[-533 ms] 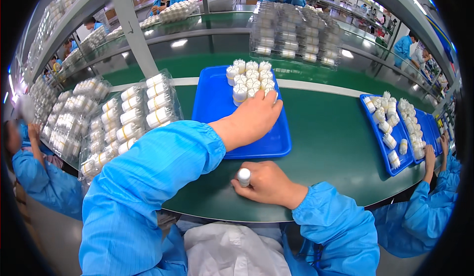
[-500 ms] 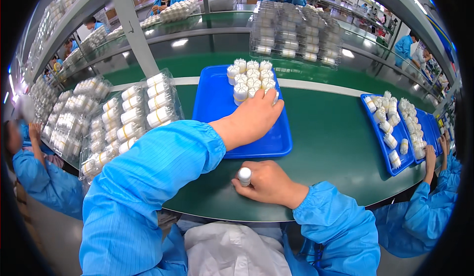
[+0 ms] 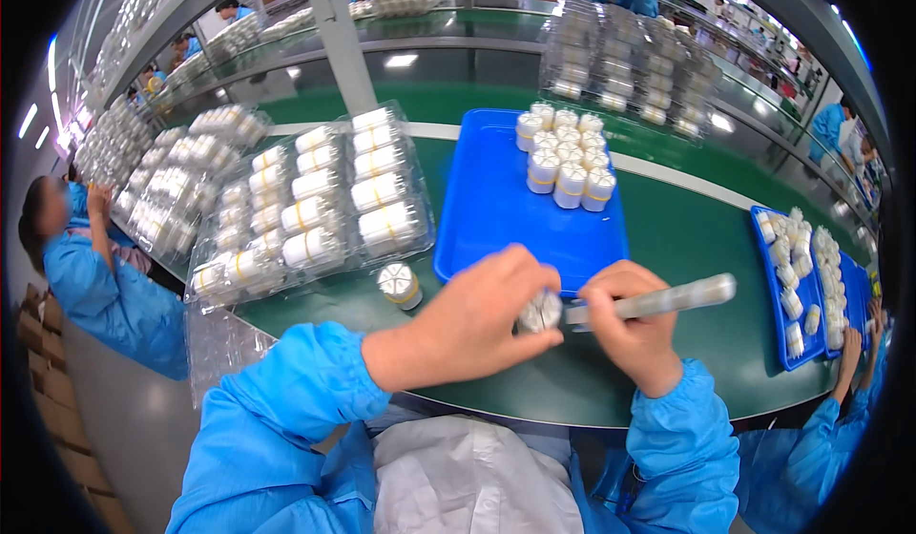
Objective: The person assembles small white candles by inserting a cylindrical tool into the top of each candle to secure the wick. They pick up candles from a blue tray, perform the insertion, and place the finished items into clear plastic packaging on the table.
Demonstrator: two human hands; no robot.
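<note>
My left hand (image 3: 468, 319) is closed round a short white cylinder (image 3: 541, 313) with a segmented top, just in front of the blue tray (image 3: 487, 219). My right hand (image 3: 630, 329) grips a long pale-handled tool (image 3: 677, 297). Its flat metallic tip points left, close to the held cylinder; whether they touch I cannot tell. Several similar cylinders (image 3: 570, 157) with yellow bands stand packed together in the tray's far right part. Another banded cylinder (image 3: 399, 286) stands alone on the green table, left of my left hand.
Clear plastic trays (image 3: 315, 209) of white cylinders lie at the left, and more stacked trays (image 3: 620, 62) stand beyond the blue tray. At the right are other blue trays (image 3: 790, 286) with loose cylinders, beside a co-worker's hands. A grey post (image 3: 336, 38) rises behind the table.
My left hand has left the group in the tray and come nearer, now holding a cylinder. My right hand has raised the tool from upright to sideways. The view has turned left.
</note>
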